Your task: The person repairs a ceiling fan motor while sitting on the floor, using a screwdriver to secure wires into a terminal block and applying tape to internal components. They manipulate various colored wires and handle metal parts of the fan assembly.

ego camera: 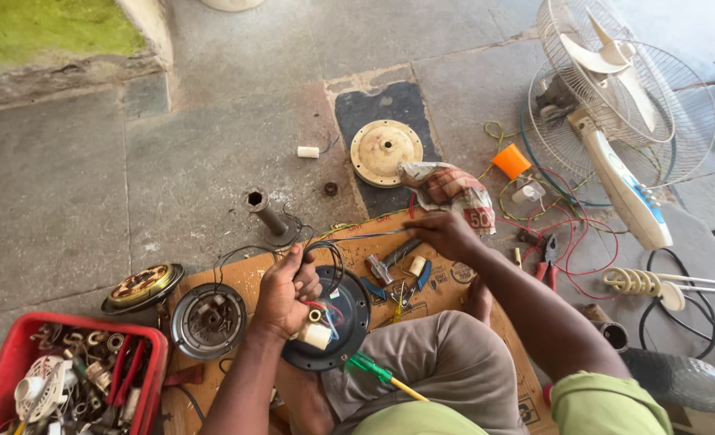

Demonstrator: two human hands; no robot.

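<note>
Head view: left hand [286,292] grips a bundle of black wires [325,250], fingers curled tight, above the dark round fan motor cover [349,322] on the cardboard sheet [245,278]. Right hand [446,235] pinches the wire's far end beside a crumpled cloth [448,187].

Bare floor [132,185] lies open on the left; fan [615,121], wires [567,234] crowd the right
</note>
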